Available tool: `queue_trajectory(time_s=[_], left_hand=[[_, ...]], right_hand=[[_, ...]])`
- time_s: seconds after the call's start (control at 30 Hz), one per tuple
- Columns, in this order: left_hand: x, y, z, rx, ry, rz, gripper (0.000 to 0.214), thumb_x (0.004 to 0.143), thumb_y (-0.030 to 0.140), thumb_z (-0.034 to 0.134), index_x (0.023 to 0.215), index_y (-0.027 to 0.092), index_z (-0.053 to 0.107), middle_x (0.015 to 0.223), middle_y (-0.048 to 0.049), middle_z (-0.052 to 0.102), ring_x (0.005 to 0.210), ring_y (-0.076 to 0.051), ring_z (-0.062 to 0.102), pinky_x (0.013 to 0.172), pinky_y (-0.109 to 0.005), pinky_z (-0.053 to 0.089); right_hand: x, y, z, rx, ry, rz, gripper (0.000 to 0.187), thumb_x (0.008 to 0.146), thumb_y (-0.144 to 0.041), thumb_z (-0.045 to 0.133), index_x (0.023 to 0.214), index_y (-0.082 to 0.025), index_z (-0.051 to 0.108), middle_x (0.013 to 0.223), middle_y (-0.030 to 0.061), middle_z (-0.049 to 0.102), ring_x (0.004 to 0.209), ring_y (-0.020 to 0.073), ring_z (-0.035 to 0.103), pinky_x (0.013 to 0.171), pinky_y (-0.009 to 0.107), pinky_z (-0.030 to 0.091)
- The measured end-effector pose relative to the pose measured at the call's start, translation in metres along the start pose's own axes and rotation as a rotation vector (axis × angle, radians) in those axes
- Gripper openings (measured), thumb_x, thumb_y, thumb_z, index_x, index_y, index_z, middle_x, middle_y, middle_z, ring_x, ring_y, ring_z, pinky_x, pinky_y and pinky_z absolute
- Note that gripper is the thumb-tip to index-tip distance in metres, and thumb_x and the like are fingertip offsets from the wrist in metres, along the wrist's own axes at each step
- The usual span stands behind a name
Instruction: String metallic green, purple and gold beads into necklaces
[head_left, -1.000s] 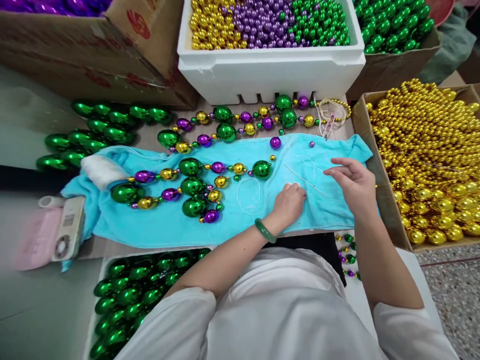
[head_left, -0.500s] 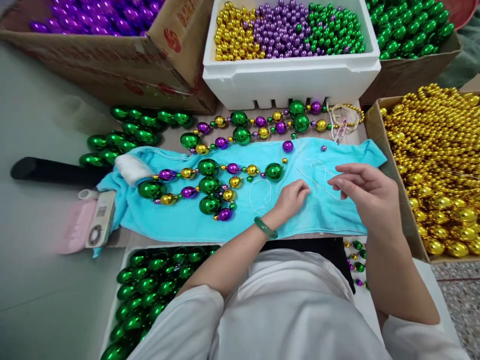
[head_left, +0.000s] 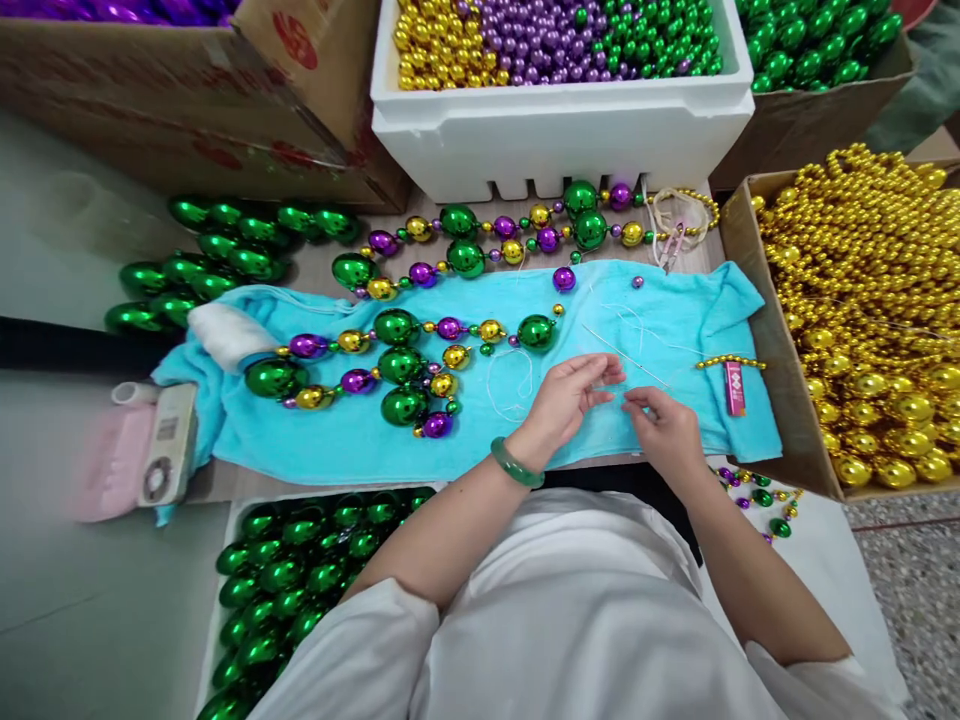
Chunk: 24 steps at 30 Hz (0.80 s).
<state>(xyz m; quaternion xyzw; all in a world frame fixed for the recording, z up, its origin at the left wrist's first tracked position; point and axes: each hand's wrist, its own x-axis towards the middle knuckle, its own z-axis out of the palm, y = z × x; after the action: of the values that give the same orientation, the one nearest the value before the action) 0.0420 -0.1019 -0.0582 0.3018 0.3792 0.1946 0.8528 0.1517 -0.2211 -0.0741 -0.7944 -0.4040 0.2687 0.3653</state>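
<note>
My left hand (head_left: 576, 395), a green bangle (head_left: 516, 463) on its wrist, is held over the front of the turquoise towel (head_left: 360, 440); thumb and fingers are apart. Just right of it, my right hand (head_left: 664, 428) pinches fingertip to thumb, and what is between them is too fine to make out. A long thin needle (head_left: 626, 355) lies on the towel beyond both hands, with loose white thread (head_left: 491, 385) curling nearby. To the left rests a bead strand (head_left: 401, 365) of green, purple and gold beads. A small purple bead (head_left: 637, 282) lies alone.
Behind the towel stretches another bead strand (head_left: 465, 258). A white foam box (head_left: 562, 130) of small beads stands at the back, a carton (head_left: 799, 420) of gold beads at right. Thread spool (head_left: 225, 335), tape dispenser (head_left: 166, 445) and green beads (head_left: 300, 570) are at left.
My right hand has moved left and down, close to my left hand, uncovering a short gold bead string and a small pink packet. My left hand's fingers have spread from a pinch.
</note>
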Motion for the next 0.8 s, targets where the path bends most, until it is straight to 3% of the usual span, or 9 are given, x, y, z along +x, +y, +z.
queue_trajectory(time_s=[0.1,0.23,0.33,0.43,0.5,0.6,0.73,0.8], left_hand=[[-0.001,0.003,0.002,0.014,0.041,-0.005,0.022,0.078,0.028,0.069,0.093,0.012,0.069,0.084,-0.0048,0.068,0.071,-0.010,0.064,0.061,-0.020,0.050],[-0.008,0.009,0.005,0.361,-0.002,0.072,0.029,0.078,0.030,0.068,0.101,0.013,0.072,0.060,0.0024,0.059,0.047,-0.004,0.047,0.047,-0.018,0.038],[-0.017,0.013,0.008,0.630,-0.024,0.131,0.033,0.083,0.034,0.061,0.107,0.014,0.073,0.042,0.0067,0.045,0.039,-0.005,0.038,0.042,-0.019,0.032],[-0.019,0.014,0.009,0.704,-0.005,0.146,0.036,0.085,0.037,0.059,0.107,0.014,0.073,0.039,0.0068,0.042,0.039,-0.006,0.038,0.042,-0.019,0.033],[-0.016,0.011,0.009,0.696,0.007,0.165,0.033,0.082,0.038,0.062,0.100,0.013,0.075,0.051,0.0024,0.054,0.047,-0.007,0.048,0.044,-0.018,0.038],[-0.010,0.003,0.012,0.674,-0.009,0.231,0.026,0.078,0.035,0.065,0.088,0.013,0.076,0.080,-0.0054,0.068,0.065,-0.011,0.060,0.054,-0.020,0.049],[-0.008,-0.003,0.016,0.737,-0.060,0.195,0.028,0.082,0.033,0.061,0.097,0.015,0.076,0.071,-0.0035,0.068,0.055,-0.010,0.057,0.055,-0.023,0.049],[-0.011,-0.001,0.017,0.829,-0.072,0.250,0.027,0.084,0.033,0.061,0.098,0.017,0.076,0.073,-0.0040,0.070,0.064,-0.013,0.062,0.063,-0.026,0.052]], right_hand=[[0.007,0.001,-0.008,-0.085,0.006,-0.054,0.022,0.086,-0.038,0.055,0.088,-0.022,0.071,0.087,0.0047,0.073,0.078,0.0221,0.066,0.071,0.034,0.049],[0.039,0.005,-0.043,-0.233,0.243,-0.081,0.025,0.085,-0.035,0.053,0.088,-0.018,0.071,0.090,0.0095,0.072,0.085,0.0245,0.064,0.075,0.035,0.048],[0.057,0.011,-0.077,-0.377,0.311,0.042,0.024,0.085,-0.033,0.052,0.090,-0.018,0.071,0.086,0.0095,0.071,0.079,0.0244,0.064,0.073,0.035,0.046],[0.056,0.020,-0.100,-0.612,0.249,0.255,0.025,0.087,-0.034,0.051,0.091,-0.017,0.069,0.085,0.0111,0.070,0.081,0.0270,0.063,0.069,0.034,0.042],[0.048,0.026,-0.102,-0.745,0.142,0.379,0.028,0.087,-0.036,0.051,0.097,-0.015,0.068,0.089,0.0137,0.070,0.084,0.0291,0.063,0.067,0.034,0.041],[0.032,0.036,-0.092,-0.834,0.074,0.426,0.038,0.088,-0.039,0.052,0.114,-0.012,0.060,0.105,0.0170,0.066,0.092,0.0303,0.062,0.068,0.034,0.040],[0.025,0.039,-0.086,-0.832,0.110,0.371,0.037,0.090,-0.036,0.050,0.117,-0.013,0.058,0.109,0.0161,0.063,0.098,0.0299,0.059,0.070,0.034,0.040],[0.039,0.035,-0.089,-0.816,0.165,0.257,0.034,0.092,-0.033,0.047,0.115,-0.013,0.060,0.107,0.0160,0.062,0.099,0.0291,0.056,0.073,0.035,0.041]])
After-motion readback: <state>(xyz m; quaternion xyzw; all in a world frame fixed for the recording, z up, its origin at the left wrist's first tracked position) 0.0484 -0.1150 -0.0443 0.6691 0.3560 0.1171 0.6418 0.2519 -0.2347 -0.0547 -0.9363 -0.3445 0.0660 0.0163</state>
